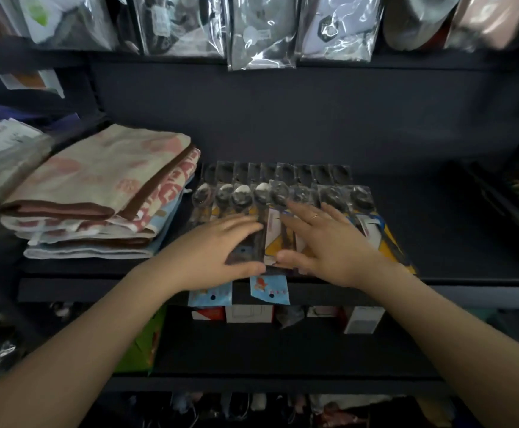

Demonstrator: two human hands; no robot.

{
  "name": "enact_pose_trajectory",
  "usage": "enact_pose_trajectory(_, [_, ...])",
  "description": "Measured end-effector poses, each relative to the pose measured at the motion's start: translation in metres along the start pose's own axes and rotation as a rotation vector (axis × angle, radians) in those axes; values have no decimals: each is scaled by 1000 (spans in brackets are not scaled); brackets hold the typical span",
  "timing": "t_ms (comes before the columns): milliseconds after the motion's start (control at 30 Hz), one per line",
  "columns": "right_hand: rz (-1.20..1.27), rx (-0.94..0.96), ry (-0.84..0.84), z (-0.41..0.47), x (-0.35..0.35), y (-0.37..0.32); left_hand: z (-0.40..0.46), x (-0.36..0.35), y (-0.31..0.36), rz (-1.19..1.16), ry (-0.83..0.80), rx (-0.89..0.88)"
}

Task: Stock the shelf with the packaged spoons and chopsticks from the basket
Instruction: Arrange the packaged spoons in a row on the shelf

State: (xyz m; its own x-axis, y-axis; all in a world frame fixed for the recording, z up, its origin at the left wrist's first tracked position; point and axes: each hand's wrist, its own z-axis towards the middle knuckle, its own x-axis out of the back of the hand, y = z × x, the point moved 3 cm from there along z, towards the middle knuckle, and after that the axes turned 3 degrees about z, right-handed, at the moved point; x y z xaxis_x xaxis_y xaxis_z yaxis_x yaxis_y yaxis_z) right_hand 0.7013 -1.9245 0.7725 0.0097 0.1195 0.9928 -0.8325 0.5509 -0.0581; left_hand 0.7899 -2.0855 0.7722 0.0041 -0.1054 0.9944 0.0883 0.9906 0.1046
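Note:
A row of packaged spoons (pixel 242 193) in clear sleeves lies side by side on the dark shelf (pixel 452 242), bowls pointing away from me. Behind them a second row of dark packs (pixel 282 173) is partly visible. My left hand (pixel 211 251) lies flat over the left packs with its fingers stretched out and its thumb along their near ends. My right hand (pixel 323 242), a ring on one finger, rests spread on the right packs. Two blue card ends (pixel 269 288) stick out over the shelf's front edge. The basket is out of view.
A stack of folded patterned towels (pixel 97 199) sits on the shelf left of the spoons. Bagged goods (pixel 261 35) hang from above. Small boxes (pixel 363 319) stand on the lower shelf, and a green package (pixel 140 344) is at the lower left.

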Motion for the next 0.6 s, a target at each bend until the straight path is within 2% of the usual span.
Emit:
enact_pose_trajectory(100, [29,-85,4,-23,7,30,9,-12,21,-29,-47,-94])
enact_pose_trajectory(267, [-4,-153,-113,-43,-1,66,30,-20,31,-14,-66,-67])
enact_pose_trajectory(400, [29,-172,-179,-52,-11,77,32,-18,42,28,-55,-69])
enact_pose_trajectory(600, [90,-145,-185,-49,-14,75,28,-21,54,-19,-16,-79])
